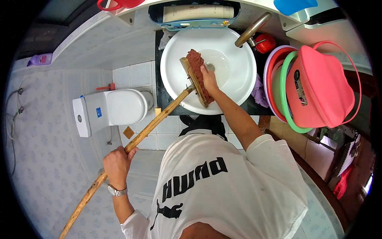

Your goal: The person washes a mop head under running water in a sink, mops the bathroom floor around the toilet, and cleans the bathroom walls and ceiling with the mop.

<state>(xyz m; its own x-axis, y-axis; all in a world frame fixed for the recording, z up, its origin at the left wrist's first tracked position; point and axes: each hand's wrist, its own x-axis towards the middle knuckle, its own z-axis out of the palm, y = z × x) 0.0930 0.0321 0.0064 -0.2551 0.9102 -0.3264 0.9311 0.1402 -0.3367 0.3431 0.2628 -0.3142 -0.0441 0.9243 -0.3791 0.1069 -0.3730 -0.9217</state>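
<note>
A mop with a long wooden handle (152, 128) slants from the lower left up to the sink. Its wooden crossbar (192, 79) and reddish-brown cloth head (195, 60) are over the white washbasin (169, 59). My left hand (117, 164), with a watch at the wrist, is closed around the handle. My right hand (209, 81) grips the cloth beside the crossbar; some of its fingers are hidden. Behind the hand shows the metal drain (210, 67).
A tap (254, 29) reaches over the basin's upper right. Right of it stand stacked basins (283, 89) and a pink bucket (322, 85). A toilet (125, 107) is to the left, and a blue caddy (195, 24) sits behind the sink. A purple cloth (259, 92) hangs at the counter.
</note>
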